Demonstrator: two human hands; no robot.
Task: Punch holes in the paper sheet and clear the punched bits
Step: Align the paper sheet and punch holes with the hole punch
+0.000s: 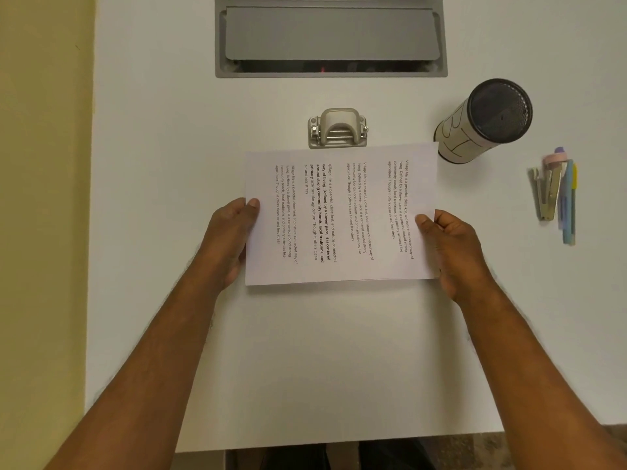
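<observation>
step in hand looks like feeding: printed paper sheet (340, 215) at frame centre, held flat just over the white desk (169, 130), its far edge meeting or slightly overlapping the mouth of the two-hole punch (337, 127) above it. left hand (230, 244) pinches the left edge, thumb on top, fingers under; right hand (453, 247) does the same on the right edge. no holes visible yet. next move likely calls for sliding the edge squarely into the slot, then freeing a hand for the lever. paper thin and matte; punch beige plastic over metal; black mesh cup (483, 120) at upper right.
</observation>
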